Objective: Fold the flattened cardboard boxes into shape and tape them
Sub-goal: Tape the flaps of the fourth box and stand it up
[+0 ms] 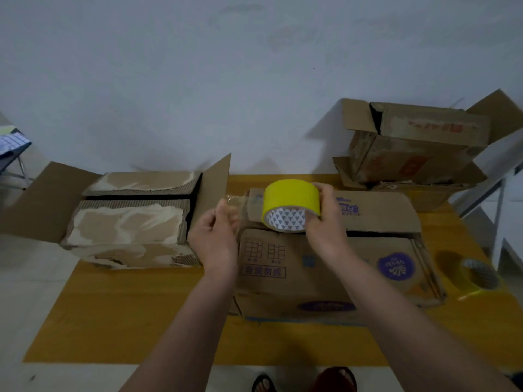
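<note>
Right now the right hand (322, 219) has its fingers curled round a yellow tape roll (291, 205), thumb on its top and fingertips under the core. Just to the left of those fingers, the left hand (216, 236) pinches the clear pulled-out tape end (239, 200) between thumb and forefinger. Directly beneath both sets of fingers sits the printed cardboard box (325, 267), its two top flaps closed, on a yellow table (127, 312). Beyond the left fingers stands a torn box (127, 219) with flaps open.

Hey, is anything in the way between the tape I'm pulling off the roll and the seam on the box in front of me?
Nothing visible. The right hand holds the yellow tape roll just above the box, the left hand pinches the clear tape strip, and the box's seam lies bare.
</note>
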Demonstrator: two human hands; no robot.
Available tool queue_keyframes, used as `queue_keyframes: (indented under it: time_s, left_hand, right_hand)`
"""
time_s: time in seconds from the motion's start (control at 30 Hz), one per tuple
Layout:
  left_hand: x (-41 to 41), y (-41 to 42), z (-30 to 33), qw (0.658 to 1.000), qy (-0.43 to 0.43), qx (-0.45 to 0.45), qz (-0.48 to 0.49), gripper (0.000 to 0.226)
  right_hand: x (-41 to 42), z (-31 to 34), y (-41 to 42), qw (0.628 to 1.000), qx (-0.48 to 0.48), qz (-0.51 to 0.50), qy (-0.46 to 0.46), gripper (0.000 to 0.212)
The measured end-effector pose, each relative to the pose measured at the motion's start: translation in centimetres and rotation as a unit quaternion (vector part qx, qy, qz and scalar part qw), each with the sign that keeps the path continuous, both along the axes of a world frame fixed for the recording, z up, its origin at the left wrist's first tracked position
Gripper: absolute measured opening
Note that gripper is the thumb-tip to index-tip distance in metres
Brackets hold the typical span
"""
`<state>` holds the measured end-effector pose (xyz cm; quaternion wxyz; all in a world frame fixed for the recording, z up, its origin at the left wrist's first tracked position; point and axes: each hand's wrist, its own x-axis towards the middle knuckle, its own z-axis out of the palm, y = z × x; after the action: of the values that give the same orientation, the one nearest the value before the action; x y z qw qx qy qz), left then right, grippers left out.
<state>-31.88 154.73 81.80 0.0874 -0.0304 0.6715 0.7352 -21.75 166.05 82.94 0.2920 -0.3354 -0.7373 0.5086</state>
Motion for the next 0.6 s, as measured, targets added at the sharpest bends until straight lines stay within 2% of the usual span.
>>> queue_keyframes:
  time_s: [0.23,0.6]
  left_hand:
    - [-0.6,-0.9,-2.3,0.996,-0.063,-0.069,0.012,0.030]
    - [-1.0,-1.1,-2.6,0.986,-0.077,-0.143,-0.022,0.032]
  right_hand:
    - [-1.3,-1.1,-0.2,0.997,0.003,-0.005,-0.076,0.019]
    - [-1.5,-0.7,-0.4,0.988,0.070,-0.016,-0.138,0.025]
